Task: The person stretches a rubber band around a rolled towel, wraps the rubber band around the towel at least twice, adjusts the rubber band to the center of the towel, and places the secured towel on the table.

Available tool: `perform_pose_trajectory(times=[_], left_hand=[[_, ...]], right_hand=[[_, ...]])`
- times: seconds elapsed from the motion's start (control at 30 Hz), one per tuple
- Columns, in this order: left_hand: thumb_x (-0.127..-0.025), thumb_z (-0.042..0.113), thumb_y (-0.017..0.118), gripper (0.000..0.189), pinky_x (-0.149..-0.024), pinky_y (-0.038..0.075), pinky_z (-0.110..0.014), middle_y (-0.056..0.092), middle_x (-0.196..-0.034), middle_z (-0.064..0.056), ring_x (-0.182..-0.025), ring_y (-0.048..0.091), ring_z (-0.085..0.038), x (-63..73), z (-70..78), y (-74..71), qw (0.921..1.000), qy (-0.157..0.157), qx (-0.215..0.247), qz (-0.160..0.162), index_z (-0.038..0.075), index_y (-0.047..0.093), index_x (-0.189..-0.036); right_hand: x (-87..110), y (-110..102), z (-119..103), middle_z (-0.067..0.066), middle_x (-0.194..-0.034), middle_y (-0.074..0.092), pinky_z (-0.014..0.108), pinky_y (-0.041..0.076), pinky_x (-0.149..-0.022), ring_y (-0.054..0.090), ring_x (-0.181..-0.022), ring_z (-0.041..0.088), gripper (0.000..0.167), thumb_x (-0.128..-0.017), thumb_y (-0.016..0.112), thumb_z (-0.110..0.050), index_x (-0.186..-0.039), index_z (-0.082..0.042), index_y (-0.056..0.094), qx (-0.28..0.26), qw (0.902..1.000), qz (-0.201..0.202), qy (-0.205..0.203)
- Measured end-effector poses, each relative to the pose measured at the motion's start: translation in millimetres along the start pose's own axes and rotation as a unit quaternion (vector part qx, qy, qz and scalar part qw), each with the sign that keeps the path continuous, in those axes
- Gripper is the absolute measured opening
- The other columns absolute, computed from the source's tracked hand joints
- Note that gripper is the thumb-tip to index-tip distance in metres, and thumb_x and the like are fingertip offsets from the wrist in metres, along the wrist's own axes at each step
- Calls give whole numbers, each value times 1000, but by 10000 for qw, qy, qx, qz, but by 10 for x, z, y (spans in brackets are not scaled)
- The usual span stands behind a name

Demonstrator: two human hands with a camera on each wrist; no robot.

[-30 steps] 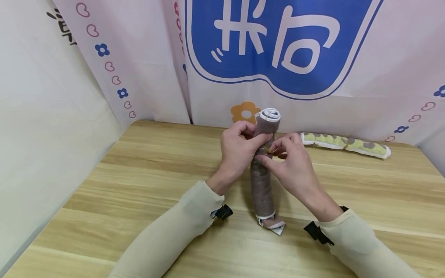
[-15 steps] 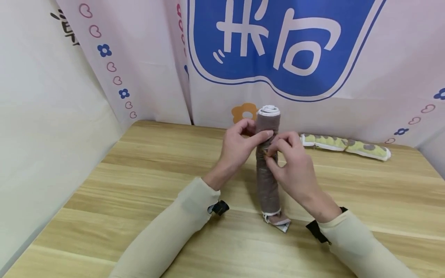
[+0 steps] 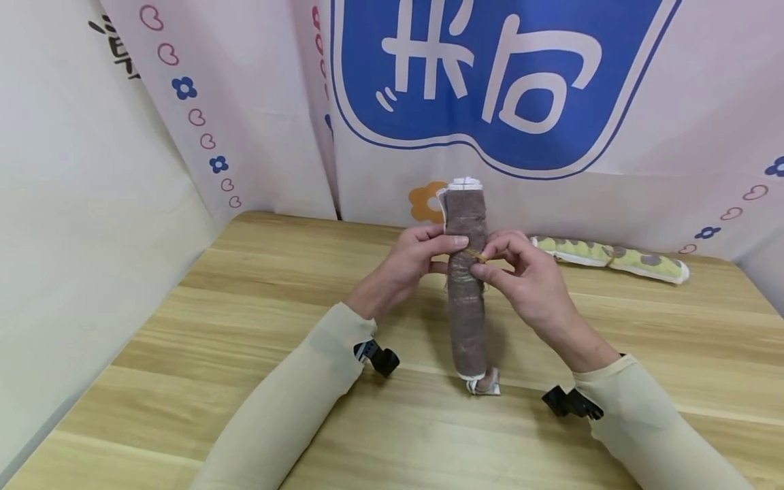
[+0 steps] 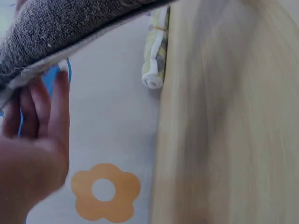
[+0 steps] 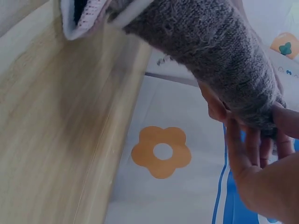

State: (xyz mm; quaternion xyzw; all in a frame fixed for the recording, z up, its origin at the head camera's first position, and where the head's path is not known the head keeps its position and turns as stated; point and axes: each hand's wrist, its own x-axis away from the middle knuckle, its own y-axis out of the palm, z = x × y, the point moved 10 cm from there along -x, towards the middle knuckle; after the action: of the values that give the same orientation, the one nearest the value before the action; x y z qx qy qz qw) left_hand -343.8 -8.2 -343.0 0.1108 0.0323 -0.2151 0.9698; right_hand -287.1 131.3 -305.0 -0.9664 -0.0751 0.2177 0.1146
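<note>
A brown rolled towel point(image 3: 467, 320) with white edging is held lengthwise away from me, above the table; a loose corner sticks out at its near end. My left hand point(image 3: 407, 262) grips its upper half from the left, thumb on the front and fingers behind. From the right, my right hand point(image 3: 539, 286) pinches a thin orange rubber band point(image 3: 476, 254) that lies across the front of the roll. In the right wrist view the towel point(image 5: 210, 51) slants over the right hand point(image 5: 266, 182). The left wrist view shows the towel point(image 4: 70, 32) above my left hand point(image 4: 35, 158).
A yellow-green patterned rolled towel point(image 3: 643, 262), with a band around it, lies at the back right of the wooden table point(image 3: 245, 327). Behind the table's far edge hangs a printed white curtain point(image 3: 263, 156). Black wrist straps show at both cuffs.
The towel has turned so its spiral top end is seen more edge-on, and has shifted slightly left. My left fingers have slid behind it. My right fingers have drawn the rubber band rightward.
</note>
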Motion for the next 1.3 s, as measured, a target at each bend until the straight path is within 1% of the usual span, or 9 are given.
perform_pose_trajectory(times=[0.2, 0.4, 0.5, 0.63, 0.77, 0.87, 1.13, 1.2, 1.3], left_hand=[[-92, 9, 81, 12, -78, 58, -28, 70, -93, -1, -90, 65, -12, 44, 88, -61, 9951, 311, -510, 786, 3, 73, -99], [-87, 13, 85, 17, -69, 49, -28, 63, -81, 1, -80, 55, -11, 126, 233, -13, 9808, 743, -1350, 1198, 8, 69, -84], [-88, 16, 84, 16, -71, 52, -30, 65, -84, 1, -82, 57, -12, 138, 188, -15, 9823, 445, -1258, 1314, 9, 70, -84], [-88, 17, 83, 15, -76, 56, -35, 68, -89, 0, -86, 60, -12, 149, 134, -46, 9836, 89, -980, 1512, 9, 71, -85], [-86, 14, 85, 21, -65, 46, -30, 60, -77, 2, -77, 52, -11, 166, 192, -69, 9755, 280, -1348, 1714, 9, 66, -78], [-85, 12, 86, 26, -60, 38, -27, 55, -71, 2, -72, 48, -11, 183, 263, -65, 9658, 599, -1744, 1824, 9, 63, -74], [-84, 13, 88, 25, -59, 41, -24, 61, -71, 2, -69, 52, -9, 214, 342, -24, 9521, 964, -2142, 1958, 8, 65, -76], [-85, 15, 88, 25, -59, 41, -25, 61, -73, 1, -70, 53, -10, 211, 333, -17, 9540, 894, -2137, 1901, 8, 65, -79], [-89, 19, 85, 21, -62, 47, -26, 64, -82, -1, -75, 56, -12, 173, 280, -10, 9660, 790, -1900, 1563, 8, 68, -89]], right_hand=[[38, -18, 136, 9, -115, 60, 31, 51, -89, 61, -107, 20, 26, -99, 76, -19, -109, 0, 63, 637, 9942, -45, 860], [57, -45, 127, 9, -115, 61, 42, 49, -89, 61, -107, 25, 40, -94, 84, -34, -107, -4, 60, 1130, 9867, -46, 1167], [56, -15, 35, 11, -110, 56, 42, 53, -93, 60, -102, 23, 29, -95, 84, -20, -102, -3, 61, 1264, 9891, 22, 754], [74, 68, -183, 11, -99, 49, 43, 54, -93, 54, -97, 23, 19, -91, 83, 0, -91, -4, 65, 1725, 9839, 139, -456], [123, 143, -341, 10, -97, 51, 42, 46, -89, 53, -100, 25, 24, -84, 83, 10, -86, -7, 66, 2122, 9654, 190, -1507], [133, 176, -349, 9, -99, 52, 40, 44, -90, 53, -102, 26, 26, -81, 82, 12, -85, -9, 66, 2092, 9625, 49, -1725], [83, 146, -150, 12, -104, 46, 48, 51, -95, 53, -106, 27, 32, -85, 92, -9, -87, -5, 60, 2031, 9779, 137, -483], [78, 124, -132, 13, -105, 45, 49, 54, -97, 53, -107, 27, 30, -85, 91, -7, -88, -3, 61, 1909, 9809, 240, -289], [65, 82, -101, 13, -105, 47, 45, 57, -97, 54, -106, 23, 26, -88, 88, -5, -90, 0, 62, 1641, 9860, 282, -62]])
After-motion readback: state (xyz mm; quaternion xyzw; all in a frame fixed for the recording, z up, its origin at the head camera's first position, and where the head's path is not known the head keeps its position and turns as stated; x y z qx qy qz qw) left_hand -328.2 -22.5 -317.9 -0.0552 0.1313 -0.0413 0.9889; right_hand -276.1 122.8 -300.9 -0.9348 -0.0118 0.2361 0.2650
